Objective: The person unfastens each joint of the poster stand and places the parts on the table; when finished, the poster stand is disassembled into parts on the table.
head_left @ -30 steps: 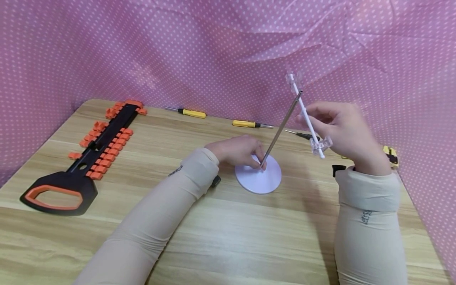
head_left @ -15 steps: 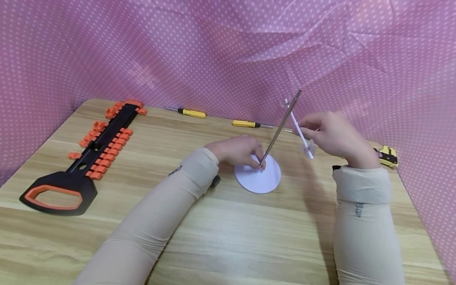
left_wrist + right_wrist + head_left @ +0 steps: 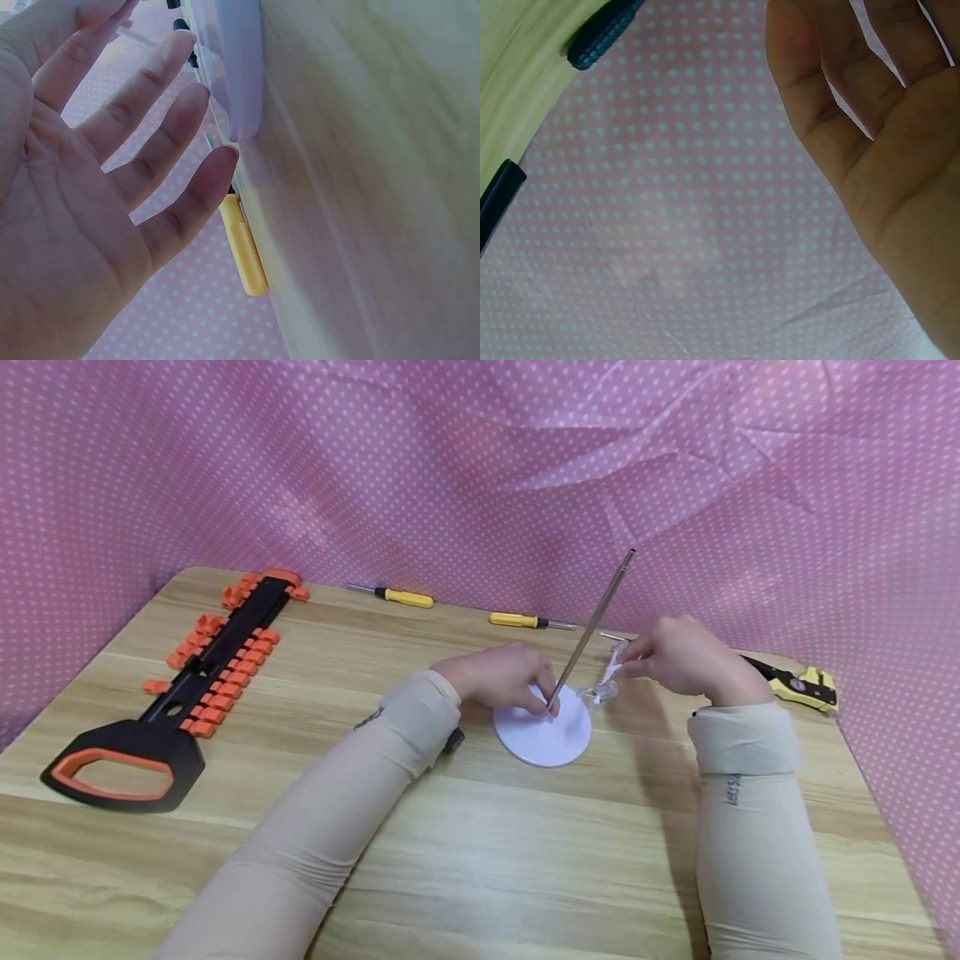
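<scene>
A thin metal rod [image 3: 596,618] stands tilted to the right on a white round disc [image 3: 547,745], which lies on the table. My left hand [image 3: 501,677] pinches the rod's foot, where it meets the disc. To the right, my right hand [image 3: 678,656] holds a short white bar [image 3: 610,672] with clear plastic clips at its ends. The bar's lower end is close to the disc's right edge; I cannot tell whether they touch. In the left wrist view the disc's edge [image 3: 244,71] shows beyond the fingers. The bar is out of sight in the right wrist view.
A black rail with a handle and orange clips [image 3: 172,732] lies at the left. Two yellow-handled screwdrivers [image 3: 408,599] lie along the back edge. A yellow-and-black tool [image 3: 806,687] is at the right. A small black piece [image 3: 454,742] sits by my left sleeve. Pink dotted cloth surrounds the table.
My right hand has come down and slightly left with the white bar, from above the table to beside the disc, turning the bar. My left hand, the rod and the disc stay put.
</scene>
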Motion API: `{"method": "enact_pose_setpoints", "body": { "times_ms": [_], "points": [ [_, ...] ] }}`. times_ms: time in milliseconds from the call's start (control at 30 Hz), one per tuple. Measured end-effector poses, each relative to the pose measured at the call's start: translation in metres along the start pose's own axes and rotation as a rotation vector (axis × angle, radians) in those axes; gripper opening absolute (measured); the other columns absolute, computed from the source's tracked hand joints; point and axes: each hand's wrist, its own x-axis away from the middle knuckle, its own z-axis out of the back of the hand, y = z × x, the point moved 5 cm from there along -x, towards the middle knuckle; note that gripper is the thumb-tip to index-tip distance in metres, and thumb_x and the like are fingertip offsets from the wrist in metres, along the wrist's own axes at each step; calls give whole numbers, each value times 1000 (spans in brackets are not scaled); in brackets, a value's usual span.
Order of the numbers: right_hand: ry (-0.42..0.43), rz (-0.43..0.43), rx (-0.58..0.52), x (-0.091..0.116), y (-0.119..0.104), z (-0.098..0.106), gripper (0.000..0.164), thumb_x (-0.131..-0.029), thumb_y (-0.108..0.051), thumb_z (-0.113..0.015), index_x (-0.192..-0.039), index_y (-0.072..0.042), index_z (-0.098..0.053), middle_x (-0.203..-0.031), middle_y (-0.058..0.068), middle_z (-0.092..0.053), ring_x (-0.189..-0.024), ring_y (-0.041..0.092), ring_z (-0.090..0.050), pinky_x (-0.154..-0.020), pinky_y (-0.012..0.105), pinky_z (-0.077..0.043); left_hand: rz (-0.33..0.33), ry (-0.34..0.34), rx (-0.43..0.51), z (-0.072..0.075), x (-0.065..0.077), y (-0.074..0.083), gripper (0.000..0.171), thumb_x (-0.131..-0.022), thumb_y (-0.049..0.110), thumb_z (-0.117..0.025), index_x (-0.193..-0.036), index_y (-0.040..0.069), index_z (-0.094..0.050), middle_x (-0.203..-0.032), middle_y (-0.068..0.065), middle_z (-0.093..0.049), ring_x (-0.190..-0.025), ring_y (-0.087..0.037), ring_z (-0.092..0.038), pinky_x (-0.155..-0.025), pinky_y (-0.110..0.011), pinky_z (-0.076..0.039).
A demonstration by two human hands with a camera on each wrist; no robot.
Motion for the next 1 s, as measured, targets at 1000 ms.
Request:
{"method": "enact_pose_setpoints", "body": {
  "times_ms": [1000],
  "points": [
    [-189, -48, -41, -17, 25, -38, 19, -90, -25, -80, -103, -11, -84, -119, 14, -79, -112, 36, -71, -102, 58, -53, 1, 0, -7, 0, 0, -1, 12, -98, 19, -76, -99, 28, -84, -120, 6, -74, -121, -11, -63, -109, -32, -47]
  ]
}}
